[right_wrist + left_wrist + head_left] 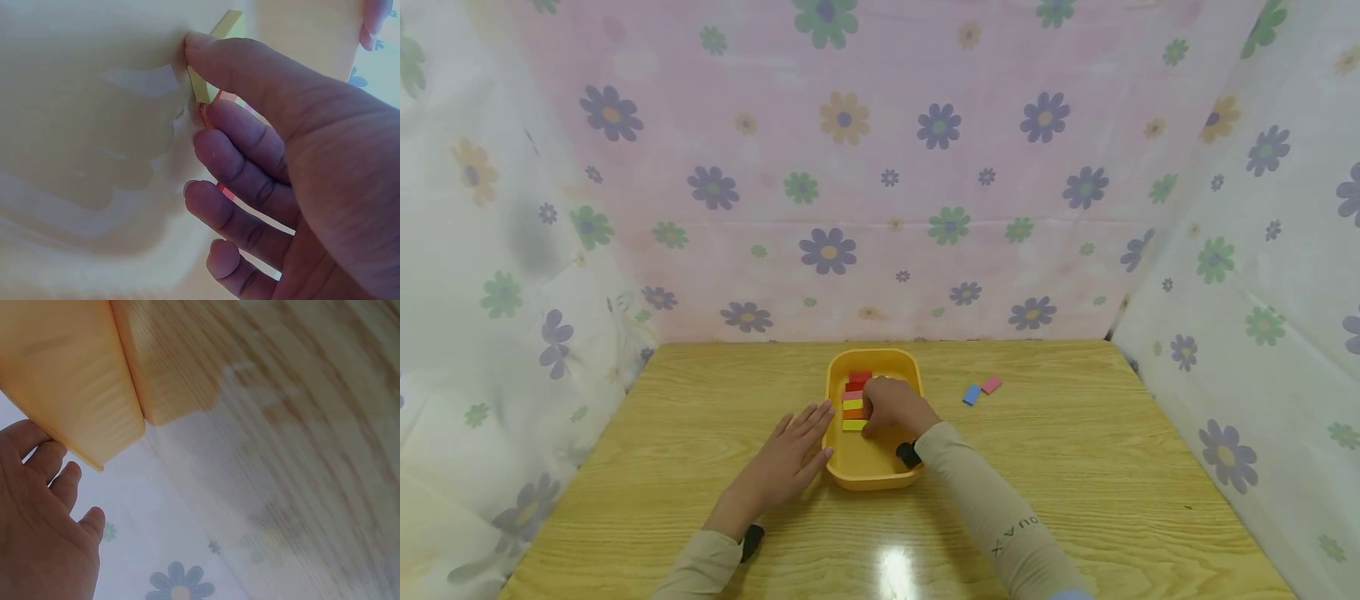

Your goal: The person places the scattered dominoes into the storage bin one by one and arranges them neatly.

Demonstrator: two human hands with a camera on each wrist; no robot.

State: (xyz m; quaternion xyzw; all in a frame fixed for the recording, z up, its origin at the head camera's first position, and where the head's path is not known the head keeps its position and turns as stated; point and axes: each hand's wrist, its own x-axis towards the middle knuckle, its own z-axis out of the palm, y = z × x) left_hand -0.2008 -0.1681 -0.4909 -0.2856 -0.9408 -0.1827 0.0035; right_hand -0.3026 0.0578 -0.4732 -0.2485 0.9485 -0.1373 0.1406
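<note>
An orange-yellow plastic tray [859, 482] stands on the table. Inside it, flat blocks in red, pink, orange and yellow form a row along the left side. My right hand [891, 404] reaches into the tray at the right ends of these blocks. In the right wrist view, its thumb lies across a yellow block [234, 28] at the near end of the row, with the index fingertip close against that block. The other fingers bend beside the row and partly hide it. My left hand [790, 454] touches the tray's left wall with fairly straight fingers.
A blue block [972, 394] and a pink block [992, 384] lie on the wooden table [1060, 467] to the right of the tray. Flower-patterned cloth [887, 192] hangs behind the table and on both sides.
</note>
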